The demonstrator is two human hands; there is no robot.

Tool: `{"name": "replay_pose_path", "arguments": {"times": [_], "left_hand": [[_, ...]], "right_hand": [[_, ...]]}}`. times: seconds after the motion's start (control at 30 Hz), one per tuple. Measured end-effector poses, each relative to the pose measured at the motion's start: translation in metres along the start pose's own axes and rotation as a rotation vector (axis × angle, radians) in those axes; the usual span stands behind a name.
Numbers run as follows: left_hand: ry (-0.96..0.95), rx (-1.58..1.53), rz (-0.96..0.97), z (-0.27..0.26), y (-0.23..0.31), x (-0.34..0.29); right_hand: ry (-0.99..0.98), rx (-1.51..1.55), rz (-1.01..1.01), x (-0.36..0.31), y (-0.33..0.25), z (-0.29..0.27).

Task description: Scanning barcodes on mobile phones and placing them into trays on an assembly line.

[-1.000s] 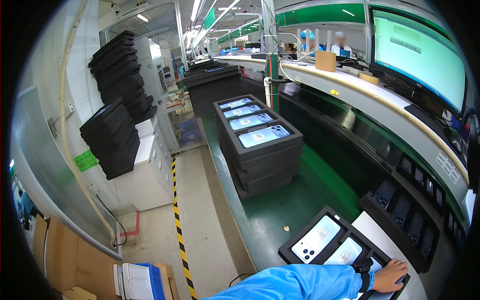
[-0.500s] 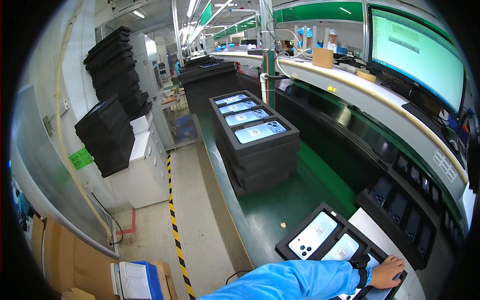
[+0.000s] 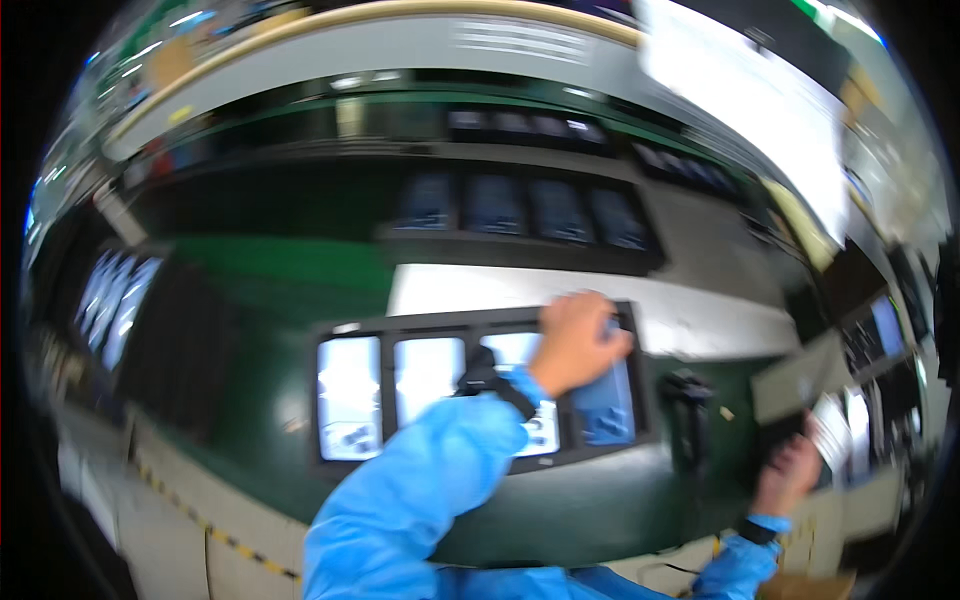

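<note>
1. Blue phone (image 3: 606, 408) is seated at black tray's (image 3: 388, 392) 3 o'clock.
2. Phone could be scuffed if its 12 o'clock end is pressed unevenly.
3. Left hand (image 3: 578, 345) is draped over that end, half-curled; grip unclear.
4. Right hand (image 3: 787, 474) is held at view's 4 o'clock, part-curled beside blurred white item (image 3: 831, 438); hold unclear.

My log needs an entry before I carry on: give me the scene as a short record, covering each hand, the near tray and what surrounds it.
Left hand: over the upper end of the rightmost phone; grip unclear
Right hand: beside a white item; too blurred to tell if held
Near tray: black, with three paler phones left of that one
Surface: green tabletop
Right of tray: black device
Beyond tray: white sheet, then a dark tray of four phones
Image: motion-blurred
</note>
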State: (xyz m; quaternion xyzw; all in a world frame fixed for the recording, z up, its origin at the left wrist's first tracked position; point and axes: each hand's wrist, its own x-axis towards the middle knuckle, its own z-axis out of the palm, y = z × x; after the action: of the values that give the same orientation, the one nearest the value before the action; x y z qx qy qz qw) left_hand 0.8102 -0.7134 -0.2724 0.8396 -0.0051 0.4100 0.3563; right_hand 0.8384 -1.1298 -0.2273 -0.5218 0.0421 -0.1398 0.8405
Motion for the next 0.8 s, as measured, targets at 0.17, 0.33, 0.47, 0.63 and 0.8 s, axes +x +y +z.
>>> {"name": "replay_pose_path", "arguments": {"times": [0.17,0.33,0.47,0.63,0.8], "left_hand": [[-0.18,-0.038,-0.016,-0.002,0.016,0.008],[-0.257,-0.099,-0.087,-0.009,0.024,0.001],[-0.36,-0.025,-0.05,-0.016,0.026,-0.003],[-0.357,0.276,0.124,-0.012,0.019,-0.014],[-0.361,0.196,0.098,-0.025,0.01,-0.007]], "right_hand": [[-0.501,-0.743,0.461,-0.084,0.023,0.102],[-0.964,-1.085,0.342,-0.095,0.053,0.136],[-0.524,-1.2,-0.115,-0.103,0.05,0.133],[-0.105,-1.388,-0.944,-0.071,0.073,0.075],[-0.431,-1.362,-0.18,-0.051,0.058,0.07]]}}
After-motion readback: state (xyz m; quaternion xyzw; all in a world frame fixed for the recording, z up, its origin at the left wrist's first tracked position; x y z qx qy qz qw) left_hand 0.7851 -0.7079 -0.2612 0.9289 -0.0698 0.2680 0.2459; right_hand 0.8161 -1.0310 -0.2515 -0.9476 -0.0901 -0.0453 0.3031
